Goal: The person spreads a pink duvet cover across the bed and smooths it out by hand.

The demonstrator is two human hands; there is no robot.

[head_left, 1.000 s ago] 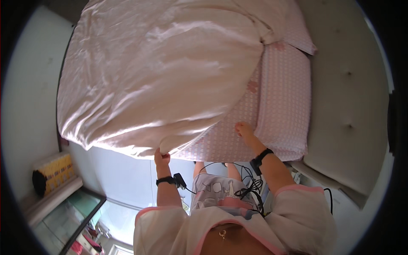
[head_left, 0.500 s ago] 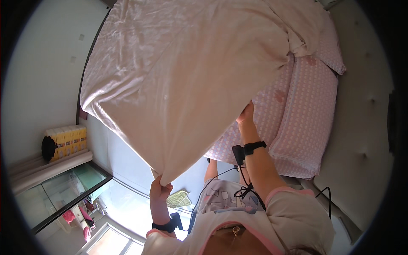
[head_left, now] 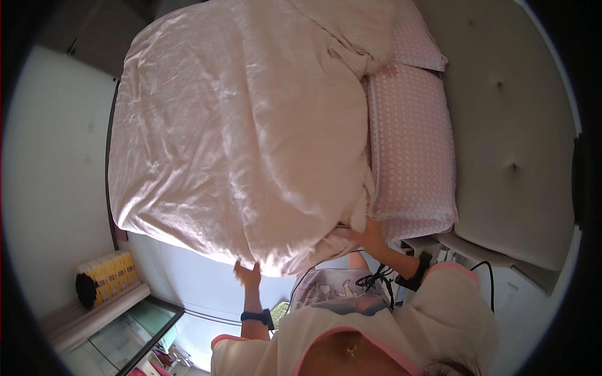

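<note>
A pale pink blanket [head_left: 207, 125] covers most of the bed, wrinkled, its near edge hanging over the side toward me. My left hand [head_left: 248, 274] is at that near edge, thumb and fingers apart, with no cloth seen gripped in it. Closer to the pillows, my right hand [head_left: 369, 238] is closed on the blanket's bunched edge; its fingertips are partly hidden by the cloth. Beside it lies a pink patterned pillow [head_left: 414, 150], with a second pillow [head_left: 419, 34] beyond.
A grey padded headboard [head_left: 501, 125] stands along the right. To the left, yellow packages [head_left: 116, 276] sit on a ledge by a glass panel [head_left: 119, 335]. Black cables [head_left: 379, 279] hang in front of me. A green mat [head_left: 280, 313] lies on the floor.
The raised blanket has come down onto the bed and now covers the patterned sheet. Its corner has left my left hand. My right hand has moved down toward me, and the view has shifted.
</note>
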